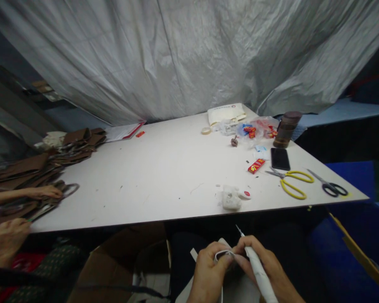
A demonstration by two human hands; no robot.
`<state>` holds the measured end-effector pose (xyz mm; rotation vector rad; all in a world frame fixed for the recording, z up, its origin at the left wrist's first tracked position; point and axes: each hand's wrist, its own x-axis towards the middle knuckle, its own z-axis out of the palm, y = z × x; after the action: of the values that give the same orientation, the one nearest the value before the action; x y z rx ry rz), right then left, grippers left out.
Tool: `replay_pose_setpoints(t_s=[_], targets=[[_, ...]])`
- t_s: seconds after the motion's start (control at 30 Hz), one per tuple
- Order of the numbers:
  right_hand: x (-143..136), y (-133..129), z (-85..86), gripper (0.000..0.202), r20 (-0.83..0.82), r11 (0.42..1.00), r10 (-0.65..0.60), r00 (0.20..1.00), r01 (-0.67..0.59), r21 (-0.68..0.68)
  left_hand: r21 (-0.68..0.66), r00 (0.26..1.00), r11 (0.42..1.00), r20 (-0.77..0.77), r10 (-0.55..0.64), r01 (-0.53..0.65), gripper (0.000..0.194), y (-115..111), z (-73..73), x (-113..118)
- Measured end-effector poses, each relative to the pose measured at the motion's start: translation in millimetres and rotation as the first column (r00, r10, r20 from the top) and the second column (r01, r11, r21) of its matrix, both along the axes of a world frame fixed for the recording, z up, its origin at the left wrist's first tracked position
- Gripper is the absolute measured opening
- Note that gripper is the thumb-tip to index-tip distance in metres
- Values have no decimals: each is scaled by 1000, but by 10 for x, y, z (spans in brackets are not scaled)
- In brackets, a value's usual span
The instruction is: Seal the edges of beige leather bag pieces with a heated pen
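Below the table's front edge, my left hand (pixel 208 273) pinches a looped white strip (pixel 221 253), closed with thumb against fingers. My right hand (pixel 268 259) is closed around a slim tool with a white wrapped handle (pixel 258 273) and a thin pointed metal tip, which points up and away. Its thumb and fingertips also meet the strip close to my left fingers. Under both hands lies a light grey flat piece (pixel 240 288), partly hidden by them. Whether the strip is joined to that piece I cannot tell.
On the white table (pixel 158 176) lie yellow-handled scissors (pixel 292 183), black-handled scissors (pixel 333 188), a phone (pixel 280 158), a dark bottle (pixel 287 130) and a white lump (pixel 231 198). At left, a co-worker's hands (pixel 11 235) work beside stacked brown fabric pieces (pixel 22 168). A cardboard box (pixel 120 256) stands below.
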<state>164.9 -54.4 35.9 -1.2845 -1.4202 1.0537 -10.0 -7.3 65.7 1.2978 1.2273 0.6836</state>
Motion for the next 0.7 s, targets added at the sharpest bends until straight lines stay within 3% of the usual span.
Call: replay_pose_setpoints(t_s=[0.13,0.23,0.37,0.53,0.7], targets=[[162,129,-16,35,-64,986,-165,984,162,-42,-41,999,999,28,36,-35,19,68,-68,-34],[323,321,6,43,-14,952,-295,955,295,79,-65,998,997,50,39,-36,16,116,-119,-35],[481,612,51,40,136,877,-471,872,446,179,-62,1000,998,30,-3,4,15,127,-171,47],[502,857,-30,35,134,879,-466,875,441,180,-29,999,999,-17,-29,29,16,122,-243,141],[498,980,-138,30,116,880,-437,892,397,261,-8,999,1000,48,-23,23,14,164,-286,127]])
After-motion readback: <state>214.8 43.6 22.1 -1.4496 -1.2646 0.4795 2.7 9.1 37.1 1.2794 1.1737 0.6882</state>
